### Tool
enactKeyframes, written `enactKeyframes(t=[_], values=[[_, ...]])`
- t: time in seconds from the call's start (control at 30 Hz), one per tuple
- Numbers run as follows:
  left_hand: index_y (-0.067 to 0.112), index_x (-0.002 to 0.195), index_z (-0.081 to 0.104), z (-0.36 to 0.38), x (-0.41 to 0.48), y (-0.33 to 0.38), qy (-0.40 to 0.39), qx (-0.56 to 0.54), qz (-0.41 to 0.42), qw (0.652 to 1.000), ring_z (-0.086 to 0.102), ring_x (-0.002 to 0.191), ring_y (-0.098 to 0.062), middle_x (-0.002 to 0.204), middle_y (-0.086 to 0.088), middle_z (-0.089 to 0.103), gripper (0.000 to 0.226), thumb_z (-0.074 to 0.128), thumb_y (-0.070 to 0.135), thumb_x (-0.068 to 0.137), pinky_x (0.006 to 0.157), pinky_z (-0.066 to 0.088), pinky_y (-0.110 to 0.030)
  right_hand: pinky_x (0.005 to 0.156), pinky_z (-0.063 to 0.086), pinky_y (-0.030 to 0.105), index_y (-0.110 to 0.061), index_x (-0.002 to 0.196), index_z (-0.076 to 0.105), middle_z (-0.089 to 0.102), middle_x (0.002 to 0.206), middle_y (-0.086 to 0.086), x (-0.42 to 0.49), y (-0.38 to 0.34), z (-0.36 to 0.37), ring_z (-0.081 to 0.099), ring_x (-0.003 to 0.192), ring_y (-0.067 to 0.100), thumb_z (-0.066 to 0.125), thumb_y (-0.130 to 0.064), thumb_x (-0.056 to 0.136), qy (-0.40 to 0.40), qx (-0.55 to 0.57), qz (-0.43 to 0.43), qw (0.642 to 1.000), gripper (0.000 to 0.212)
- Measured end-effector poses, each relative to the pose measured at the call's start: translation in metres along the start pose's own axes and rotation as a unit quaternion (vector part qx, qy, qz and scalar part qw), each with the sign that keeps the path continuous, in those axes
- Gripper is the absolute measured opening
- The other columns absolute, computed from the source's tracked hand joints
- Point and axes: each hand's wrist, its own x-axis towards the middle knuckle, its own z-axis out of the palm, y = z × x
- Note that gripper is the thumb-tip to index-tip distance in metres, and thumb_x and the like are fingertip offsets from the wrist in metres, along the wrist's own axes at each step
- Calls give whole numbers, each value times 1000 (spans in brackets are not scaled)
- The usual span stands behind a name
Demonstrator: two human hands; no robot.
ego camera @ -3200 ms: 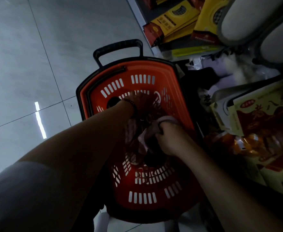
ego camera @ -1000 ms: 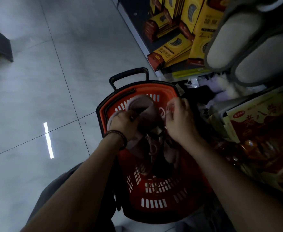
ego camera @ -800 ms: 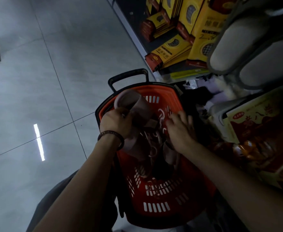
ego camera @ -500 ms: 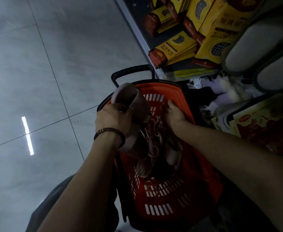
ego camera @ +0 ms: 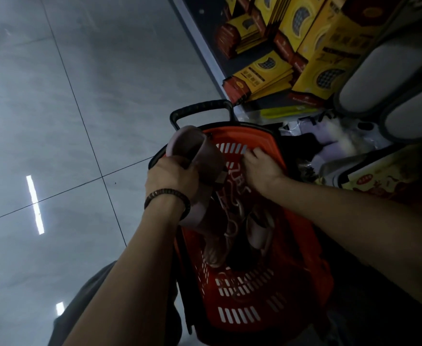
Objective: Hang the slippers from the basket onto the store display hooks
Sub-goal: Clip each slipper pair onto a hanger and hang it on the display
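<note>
Above the left rim of the basket [ego camera: 302,248], the left hand [ego camera: 172,179] grips a pink slipper [ego camera: 208,158], fingers curled tight round its side; the slipper is tilted, one end raised past the rim toward the black handle [ego camera: 201,108], the other end dipping down inside the basket; a dark beaded bracelet [ego camera: 167,196] circles that wrist. At the basket's far wall the right hand [ego camera: 263,168] reaches in from the right, back of the hand upward, fingertips [ego camera: 251,154] touching the red plastic just under the row of slots; whether those fingers hold anything I cannot tell, since the palm is turned away. Deeper in the basket, below both hands, lies a second slipper [ego camera: 257,232], pink as well, beside a tangle of pale loops [ego camera: 231,222]; the light is dim there and more cannot be made out. Beyond the basket's far right corner stand yellow boxes [ego camera: 267,71], stacked and leaning on a low shelf; grey slippers [ego camera: 377,81] hang to the right of them, soles toward the camera; something white and fluffy [ego camera: 343,139] sits just below those, near the basket's right rim. Left of the basket stretches a grey tiled floor [ego camera: 80,101], with bright strips of reflected light.
</note>
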Motion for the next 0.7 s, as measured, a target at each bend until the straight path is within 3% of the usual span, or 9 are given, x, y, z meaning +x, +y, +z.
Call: enactKeyframes(t=[0.07,0.17,0.27,0.33,0.4,0.47,0.57,0.63,0.7], values=[[33,88,64,1,0,1,-8,-5,-8,1000,46,65,-16,77,5,52,20,60,50,98,52,29,-25,113,32,50,-14,147,57,39,161,18,-20,10,-9,31,148,39,47,-28,106,49,80,21,995,44],[28,90,72,3,-1,2,-23,-36,-21,999,55,71,-19,76,4,58,26,61,51,97,52,31,-24,92,47,42,-15,108,77,67,121,10,-65,30,-23,59,113,29,75,-25,87,146,215,111,959,24],[24,86,74,3,-5,7,-38,-59,-25,997,49,63,-11,74,3,58,29,62,48,97,51,32,-22,82,47,44,-10,98,75,62,105,10,-109,34,-20,58,102,34,85,-19,67,154,310,143,927,34],[24,80,73,1,-8,9,-40,-83,-30,995,51,64,-10,73,3,60,29,62,45,97,53,35,-22,73,51,44,-13,95,72,61,101,9,-140,32,-28,59,97,35,88,-21,71,163,389,200,884,30],[27,74,71,-1,-13,12,-28,-97,-33,994,57,68,-15,73,2,62,29,63,43,96,56,40,-24,68,51,41,-15,92,68,62,98,7,-162,23,-36,62,93,34,81,-27,84,174,462,264,829,20],[28,73,72,-1,-15,15,-12,-102,-30,994,62,75,-23,75,-1,65,28,63,43,95,62,46,-28,63,41,32,-18,90,66,63,93,3,-175,13,-42,63,88,29,71,-34,96,172,540,312,763,18],[29,69,70,3,-21,19,5,-121,-29,992,64,76,-25,75,-1,67,30,63,43,95,72,56,-36,52,27,23,-22,76,61,58,70,-7,-181,6,-41,56,63,13,71,-36,97,154,691,375,599,27],[30,70,69,6,-25,22,7,-144,-34,989,65,78,-24,76,-1,67,29,63,42,95,75,58,-38,49,29,22,-19,69,60,59,62,-9,-181,9,-40,55,56,7,71,-39,96,142,738,405,520,35],[30,81,74,8,-31,26,1,-163,-42,986,66,80,-23,78,2,68,21,63,41,96,69,54,-33,48,36,25,-17,66,62,63,58,-5,-180,13,-39,60,55,11,73,-42,94,160,756,426,470,39]])
